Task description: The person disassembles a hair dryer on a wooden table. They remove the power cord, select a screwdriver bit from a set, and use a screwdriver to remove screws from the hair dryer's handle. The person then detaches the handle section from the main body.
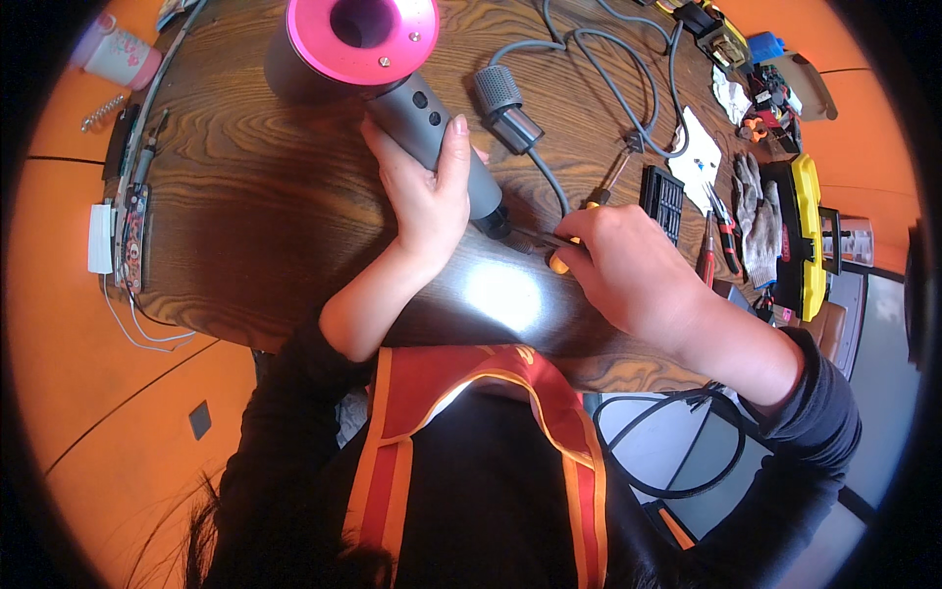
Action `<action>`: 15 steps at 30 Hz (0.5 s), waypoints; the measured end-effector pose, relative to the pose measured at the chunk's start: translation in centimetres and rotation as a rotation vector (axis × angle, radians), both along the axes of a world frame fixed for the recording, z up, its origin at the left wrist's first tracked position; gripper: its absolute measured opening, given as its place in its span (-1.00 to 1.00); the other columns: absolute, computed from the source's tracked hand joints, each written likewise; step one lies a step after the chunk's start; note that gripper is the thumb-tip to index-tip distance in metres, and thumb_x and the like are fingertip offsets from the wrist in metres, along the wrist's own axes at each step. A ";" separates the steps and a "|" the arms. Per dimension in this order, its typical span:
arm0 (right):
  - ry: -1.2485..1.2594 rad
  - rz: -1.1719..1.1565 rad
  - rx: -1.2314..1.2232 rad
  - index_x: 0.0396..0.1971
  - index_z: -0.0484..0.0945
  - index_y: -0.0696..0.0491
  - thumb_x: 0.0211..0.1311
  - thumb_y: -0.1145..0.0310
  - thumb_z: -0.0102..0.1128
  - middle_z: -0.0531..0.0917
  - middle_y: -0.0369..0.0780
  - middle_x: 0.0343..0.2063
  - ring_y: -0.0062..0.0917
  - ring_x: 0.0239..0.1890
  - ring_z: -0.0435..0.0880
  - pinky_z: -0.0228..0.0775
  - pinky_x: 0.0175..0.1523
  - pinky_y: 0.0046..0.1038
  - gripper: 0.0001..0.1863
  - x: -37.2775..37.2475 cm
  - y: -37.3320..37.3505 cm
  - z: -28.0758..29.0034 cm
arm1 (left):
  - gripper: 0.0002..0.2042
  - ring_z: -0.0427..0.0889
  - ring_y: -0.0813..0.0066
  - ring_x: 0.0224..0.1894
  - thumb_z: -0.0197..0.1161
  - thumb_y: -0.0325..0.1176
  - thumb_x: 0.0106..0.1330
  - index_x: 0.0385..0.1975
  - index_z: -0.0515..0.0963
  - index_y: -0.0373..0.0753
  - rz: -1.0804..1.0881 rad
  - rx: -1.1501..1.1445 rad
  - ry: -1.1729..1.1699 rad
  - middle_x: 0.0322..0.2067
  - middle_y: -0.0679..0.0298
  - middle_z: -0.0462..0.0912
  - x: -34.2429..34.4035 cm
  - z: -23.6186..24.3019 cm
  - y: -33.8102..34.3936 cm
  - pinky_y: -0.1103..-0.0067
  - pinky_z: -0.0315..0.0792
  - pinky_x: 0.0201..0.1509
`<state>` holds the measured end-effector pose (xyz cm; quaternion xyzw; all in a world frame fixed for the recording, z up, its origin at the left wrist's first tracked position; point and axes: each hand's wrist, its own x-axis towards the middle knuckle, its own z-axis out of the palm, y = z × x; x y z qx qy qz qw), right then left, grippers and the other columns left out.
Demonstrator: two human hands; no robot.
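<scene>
Orange floor shows all around a round wooden table (255,216). In the head view, the left hand (424,191) is wrapped tight around the grey handle of a hair dryer (392,74) with a pink ring, lying at the top middle of the frame. The right hand (628,265) is closed on a small screwdriver (564,240) with a yellow grip, its tip at the bottom end of the handle, just right of centre. A grey filter cap (505,106) and grey cord (608,79) lie above it. To do this well, I think, keep the dryer from rolling and the tool straight. Pliers (708,250), gloves (756,211) and a yellow tool box (807,236) sit far right.
</scene>
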<state>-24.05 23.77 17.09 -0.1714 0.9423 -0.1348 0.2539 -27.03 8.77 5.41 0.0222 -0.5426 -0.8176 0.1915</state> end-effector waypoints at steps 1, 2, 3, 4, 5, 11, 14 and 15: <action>0.057 0.029 0.002 -0.56 0.52 0.20 0.01 0.53 -0.01 0.56 0.04 -0.55 -0.15 -0.38 0.58 0.45 -0.25 -0.27 -0.89 0.2 -0.1 0.0 | -0.49 0.54 0.44 -0.53 0.11 -0.44 0.21 0.03 -0.04 -0.31 0.002 -0.002 -0.001 -0.34 0.12 0.37 0.0 0.0 0.0 0.56 0.46 -0.49; 0.125 0.054 0.015 -0.56 0.52 0.20 0.01 0.53 -0.01 0.56 0.04 -0.55 -0.15 -0.37 0.58 0.45 -0.25 -0.27 -0.88 0.3 -0.2 0.1 | -0.49 0.54 0.44 -0.53 0.12 -0.44 0.21 0.03 -0.04 -0.31 0.005 0.000 -0.002 -0.33 0.11 0.37 0.0 0.0 0.0 0.56 0.47 -0.49; 0.134 0.067 0.012 -0.53 0.52 0.21 0.04 0.49 0.02 0.56 0.02 -0.56 -0.15 -0.39 0.57 0.43 -0.26 -0.28 -0.88 0.4 -0.3 0.1 | -0.49 0.54 0.44 -0.53 0.12 -0.44 0.21 0.03 -0.04 -0.31 0.004 -0.003 0.001 -0.33 0.11 0.37 0.0 0.0 0.0 0.56 0.47 -0.49; 0.156 0.076 0.020 -0.49 0.52 0.22 0.07 0.45 0.05 0.56 0.00 -0.56 -0.15 -0.41 0.56 0.41 -0.27 -0.29 -0.86 0.6 -0.4 0.2 | -0.49 0.53 0.44 -0.53 0.12 -0.44 0.20 0.04 -0.05 -0.31 0.005 -0.002 0.004 -0.33 0.11 0.36 0.0 0.0 0.0 0.56 0.47 -0.49; 0.130 0.062 0.092 -0.46 0.51 0.22 0.10 0.40 0.07 0.56 -0.02 -0.57 -0.16 -0.43 0.56 0.39 -0.28 -0.30 -0.83 0.6 -0.5 0.4 | -0.48 0.53 0.44 -0.53 0.12 -0.44 0.20 0.04 -0.05 -0.31 0.003 -0.001 0.006 -0.33 0.11 0.36 0.0 0.0 0.0 0.55 0.47 -0.49; -0.230 -0.039 0.055 -0.53 0.52 0.26 0.10 0.45 0.01 0.56 0.07 -0.47 -0.12 -0.32 0.57 0.44 -0.19 -0.27 -0.82 -0.5 -0.5 0.7 | -0.59 0.51 0.41 -0.52 -0.02 -0.46 0.28 0.01 -0.06 -0.20 -0.037 -0.070 0.000 -0.40 0.12 0.39 0.1 0.2 -0.1 0.50 0.48 -0.41; -0.193 -0.122 0.059 -0.48 0.50 0.24 0.14 0.38 0.03 0.55 -0.02 -0.62 -0.15 -0.47 0.56 0.39 -0.34 -0.35 -0.79 -0.7 -0.6 0.5 | -0.59 0.51 0.41 -0.52 -0.02 -0.46 0.28 0.00 -0.06 -0.21 -0.031 -0.100 -0.006 -0.40 0.13 0.39 0.2 0.2 -0.1 0.50 0.48 -0.40; -0.132 -0.082 0.051 -0.49 0.50 0.25 0.14 0.37 0.03 0.55 -0.01 -0.62 -0.14 -0.47 0.56 0.40 -0.34 -0.34 -0.78 -0.6 -0.7 0.4 | -0.60 0.51 0.41 -0.52 -0.02 -0.46 0.28 0.00 -0.06 -0.22 -0.033 -0.107 0.000 -0.41 0.13 0.39 0.2 0.2 -0.1 0.50 0.48 -0.40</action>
